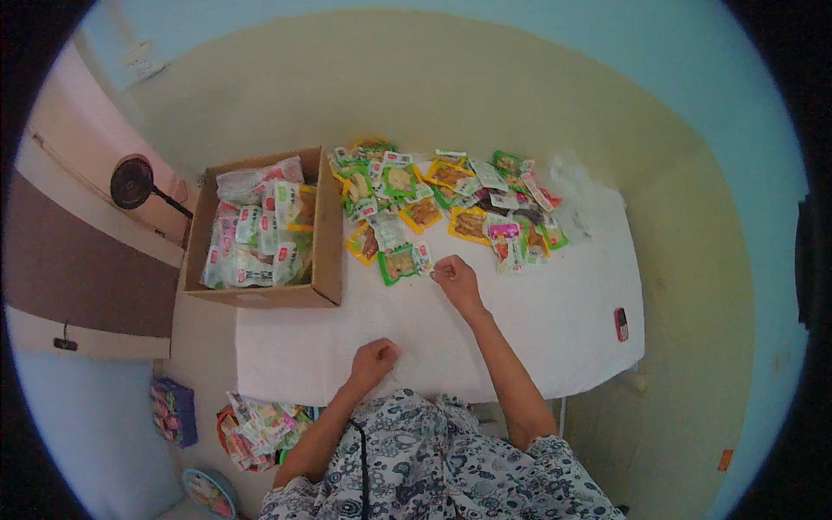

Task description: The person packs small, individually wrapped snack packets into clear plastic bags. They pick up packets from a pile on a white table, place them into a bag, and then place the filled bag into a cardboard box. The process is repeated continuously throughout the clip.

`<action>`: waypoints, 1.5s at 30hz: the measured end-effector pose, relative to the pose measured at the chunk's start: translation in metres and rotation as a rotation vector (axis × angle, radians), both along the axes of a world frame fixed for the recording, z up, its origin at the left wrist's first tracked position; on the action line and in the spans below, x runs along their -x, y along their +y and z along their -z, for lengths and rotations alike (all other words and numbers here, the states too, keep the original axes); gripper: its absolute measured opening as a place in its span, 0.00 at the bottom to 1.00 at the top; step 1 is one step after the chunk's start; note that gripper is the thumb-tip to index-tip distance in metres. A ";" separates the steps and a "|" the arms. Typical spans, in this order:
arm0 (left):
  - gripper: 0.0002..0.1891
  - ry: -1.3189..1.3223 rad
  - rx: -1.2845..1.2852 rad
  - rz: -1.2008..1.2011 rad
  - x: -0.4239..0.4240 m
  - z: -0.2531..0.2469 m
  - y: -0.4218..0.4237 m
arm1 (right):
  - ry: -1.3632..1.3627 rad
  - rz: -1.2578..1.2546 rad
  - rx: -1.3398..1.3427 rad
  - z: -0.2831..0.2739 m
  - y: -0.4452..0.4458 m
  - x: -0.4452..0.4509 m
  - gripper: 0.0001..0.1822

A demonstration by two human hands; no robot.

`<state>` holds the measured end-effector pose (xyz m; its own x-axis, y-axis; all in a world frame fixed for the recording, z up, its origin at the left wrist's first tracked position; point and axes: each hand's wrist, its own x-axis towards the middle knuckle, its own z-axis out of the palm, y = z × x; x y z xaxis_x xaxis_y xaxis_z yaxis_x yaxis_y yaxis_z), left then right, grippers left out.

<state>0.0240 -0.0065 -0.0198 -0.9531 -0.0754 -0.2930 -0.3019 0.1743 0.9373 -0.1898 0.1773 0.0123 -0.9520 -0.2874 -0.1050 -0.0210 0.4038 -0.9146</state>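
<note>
My right hand (457, 281) reaches over the table with thumb and fingers drawn together. Its fingertips are at the right end of a green-edged food packet (398, 262); whether they grip it cannot be made out. Near the front edge of the table is my left hand (374, 363), fingers curled in. A faint clear bit shows below those fingers, too blurred to name. Beyond my hands lies a loose spread of sealed snack packets with green, yellow and white wrappers, among them a yellow-edged packet (469, 225) and a pink-and-white packet (506, 248).
An open cardboard box (328, 260) full of packets stands on the left of the white-covered table (546, 344). Clear plastic (573, 195) lies at the back right, a small red-and-black phone (621, 324) near the right edge. A basket of packets (260, 429) sits below left.
</note>
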 end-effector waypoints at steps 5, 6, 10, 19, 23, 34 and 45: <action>0.10 -0.004 0.138 0.128 0.004 -0.032 0.002 | 0.332 -0.044 -0.504 0.010 -0.045 0.023 0.39; 0.10 0.023 0.118 0.129 0.002 -0.030 0.001 | 0.384 -0.063 -0.588 0.008 -0.053 0.023 0.43; 0.11 0.006 0.142 0.123 -0.001 -0.024 -0.004 | 0.256 -0.121 -0.754 -0.002 -0.065 0.024 0.47; 0.10 0.050 0.156 0.107 0.011 -0.036 0.008 | -0.114 -0.029 -0.243 0.066 -0.003 0.013 0.24; 0.11 -0.080 -0.067 -0.023 0.017 -0.040 0.014 | -0.345 0.164 0.306 0.034 0.017 -0.025 0.18; 0.17 0.115 0.190 -0.026 0.049 -0.075 0.051 | -0.415 0.183 0.380 -0.096 0.101 -0.138 0.13; 0.34 0.200 0.570 0.352 0.034 -0.099 0.083 | -0.239 0.258 0.123 -0.055 0.047 -0.159 0.07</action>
